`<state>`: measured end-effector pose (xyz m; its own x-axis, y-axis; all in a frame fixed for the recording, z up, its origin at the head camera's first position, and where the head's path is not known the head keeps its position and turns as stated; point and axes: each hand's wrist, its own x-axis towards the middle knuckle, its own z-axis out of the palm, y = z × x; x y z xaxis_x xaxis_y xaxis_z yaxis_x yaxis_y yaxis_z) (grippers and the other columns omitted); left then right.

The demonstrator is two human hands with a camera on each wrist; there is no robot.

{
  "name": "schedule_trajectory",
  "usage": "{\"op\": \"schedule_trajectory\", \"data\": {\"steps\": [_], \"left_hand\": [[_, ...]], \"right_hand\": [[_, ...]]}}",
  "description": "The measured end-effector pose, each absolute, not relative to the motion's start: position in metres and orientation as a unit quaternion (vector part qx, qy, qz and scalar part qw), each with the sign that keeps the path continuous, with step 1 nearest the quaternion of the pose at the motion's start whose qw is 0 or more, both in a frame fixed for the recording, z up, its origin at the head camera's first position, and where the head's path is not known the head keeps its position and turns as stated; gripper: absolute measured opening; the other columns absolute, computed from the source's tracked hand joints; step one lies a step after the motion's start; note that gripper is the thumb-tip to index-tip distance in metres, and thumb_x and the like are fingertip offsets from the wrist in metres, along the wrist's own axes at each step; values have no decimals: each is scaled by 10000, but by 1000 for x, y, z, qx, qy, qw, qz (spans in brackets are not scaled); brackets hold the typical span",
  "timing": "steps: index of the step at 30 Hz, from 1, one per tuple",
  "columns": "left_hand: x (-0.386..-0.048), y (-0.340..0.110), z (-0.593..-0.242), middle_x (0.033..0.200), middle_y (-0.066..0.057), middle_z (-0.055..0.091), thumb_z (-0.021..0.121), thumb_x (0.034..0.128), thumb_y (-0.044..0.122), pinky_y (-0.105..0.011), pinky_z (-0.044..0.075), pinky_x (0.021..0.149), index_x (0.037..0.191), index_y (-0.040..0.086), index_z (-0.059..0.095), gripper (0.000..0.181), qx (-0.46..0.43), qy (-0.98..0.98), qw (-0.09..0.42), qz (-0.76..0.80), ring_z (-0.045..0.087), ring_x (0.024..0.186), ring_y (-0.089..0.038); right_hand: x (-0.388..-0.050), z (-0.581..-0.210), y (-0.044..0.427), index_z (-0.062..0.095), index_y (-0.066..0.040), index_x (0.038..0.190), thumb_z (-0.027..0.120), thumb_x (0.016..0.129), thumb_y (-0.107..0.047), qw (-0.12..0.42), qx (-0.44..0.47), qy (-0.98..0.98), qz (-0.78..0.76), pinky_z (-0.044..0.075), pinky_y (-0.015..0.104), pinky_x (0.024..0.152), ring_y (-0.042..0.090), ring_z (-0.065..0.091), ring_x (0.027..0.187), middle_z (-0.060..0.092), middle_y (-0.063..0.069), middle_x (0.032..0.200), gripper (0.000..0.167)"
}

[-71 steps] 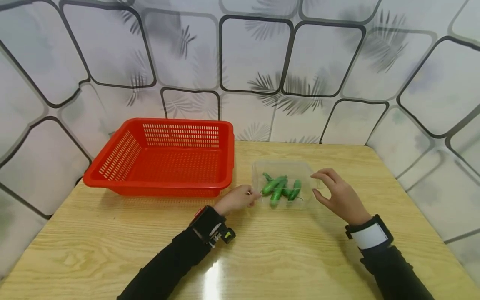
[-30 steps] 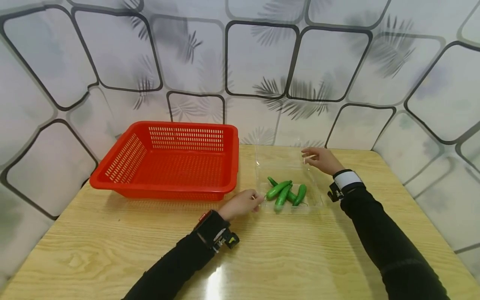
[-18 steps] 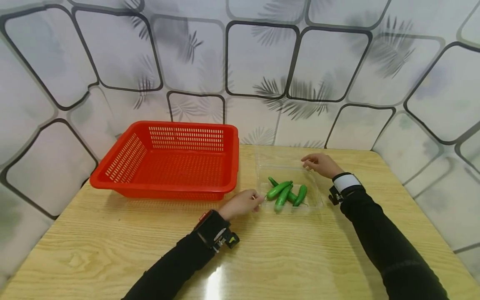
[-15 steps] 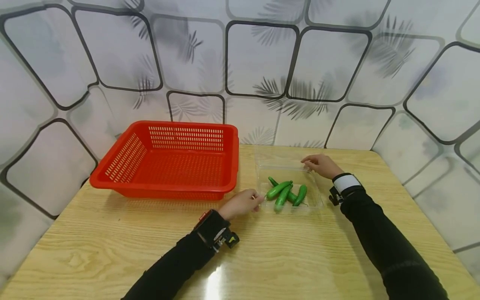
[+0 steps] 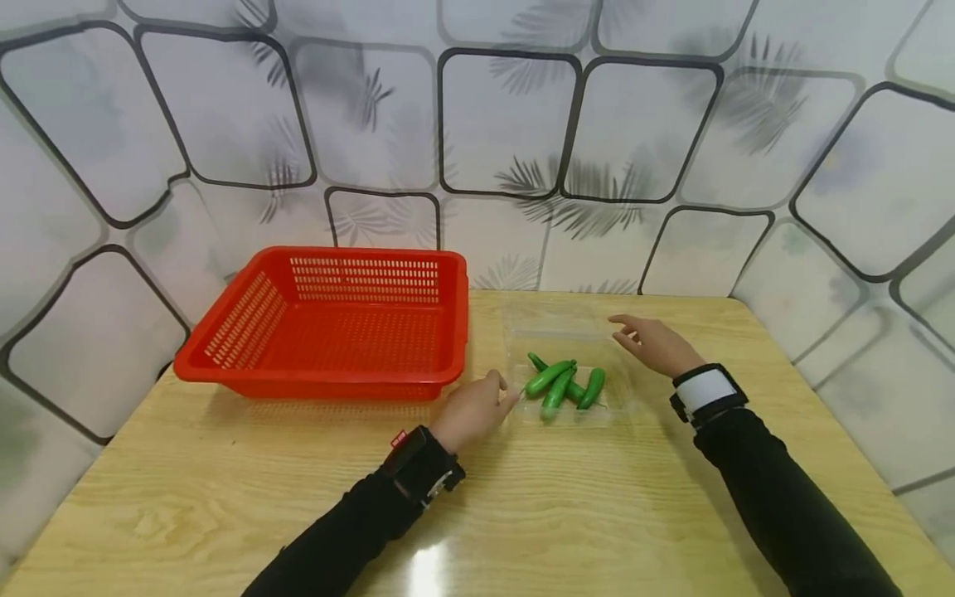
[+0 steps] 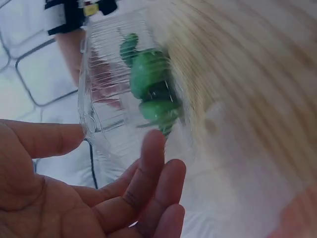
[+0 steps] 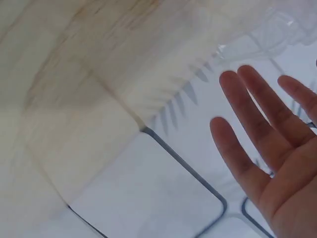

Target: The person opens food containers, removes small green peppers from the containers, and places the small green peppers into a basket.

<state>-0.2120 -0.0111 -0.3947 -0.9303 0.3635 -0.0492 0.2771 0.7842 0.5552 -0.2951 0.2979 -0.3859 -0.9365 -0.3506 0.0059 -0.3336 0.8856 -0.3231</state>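
A clear plastic box (image 5: 619, 398) lies on the table with its lid (image 5: 555, 319) folded back toward the wall. Inside it are several green cucumber-like vegetables (image 5: 548, 377), also visible through the clear wall in the left wrist view (image 6: 148, 74). The left hand (image 5: 472, 410) is at the box's left side, fingers loosely bent and apart; in the left wrist view the hand (image 6: 114, 188) holds nothing, its thumb near the box edge. To the right of the lid the right hand (image 5: 660, 344) hovers, fingers extended; the right wrist view shows this hand (image 7: 272, 144) holding nothing.
A red perforated basket (image 5: 321, 390) stands on the wooden table (image 5: 298, 497), left of the box and just beyond the left hand. A patterned wall (image 5: 507, 124) rises behind the table's back edge.
The lid was raised and laid back by the right hand. That hand has since let go and drawn off to the right. The left hand has loosened from the box's left side.
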Motion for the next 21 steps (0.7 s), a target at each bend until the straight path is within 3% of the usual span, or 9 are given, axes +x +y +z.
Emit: {"op": "schedule_trajectory", "data": {"steps": [5, 11, 16, 21], "left_hand": [[-201, -11, -388, 840, -119, 628, 570, 933, 320, -324, 479, 612, 1074, -17, 568, 365, 209, 961, -10, 182, 599, 704, -235], [-196, -16, -366, 1059, -101, 599, 603, 916, 287, -327, 496, 801, 1143, 29, 602, 344, 348, 934, -26, 76, 581, 929, -224], [-200, -12, -340, 1050, -12, 634, 614, 910, 275, -296, 484, 871, 1100, 127, 668, 246, 484, 874, -39, -27, 568, 974, -165], [-209, 1, -327, 956, 27, 697, 560, 941, 242, -285, 499, 831, 1001, 153, 708, 182, 524, 846, -56, -87, 622, 929, -141]], "right_hand": [[-263, -377, 293, 491, -28, 1335, 520, 967, -213, -66, -190, 971, -128, 495, 492, 782, 355, 622, 987, 645, 208, 1128, 413], [-230, -376, 284, 654, -50, 1135, 686, 841, -132, -176, -279, 936, -121, 531, 433, 721, 279, 669, 876, 703, 133, 1020, 307], [-214, -380, 278, 702, -68, 1026, 754, 759, -91, -187, -347, 909, -137, 544, 380, 730, 220, 677, 860, 715, 70, 959, 273], [-206, -386, 276, 729, -107, 939, 757, 762, -108, -155, -375, 900, -161, 546, 306, 708, 146, 674, 825, 714, -7, 907, 180]]}}
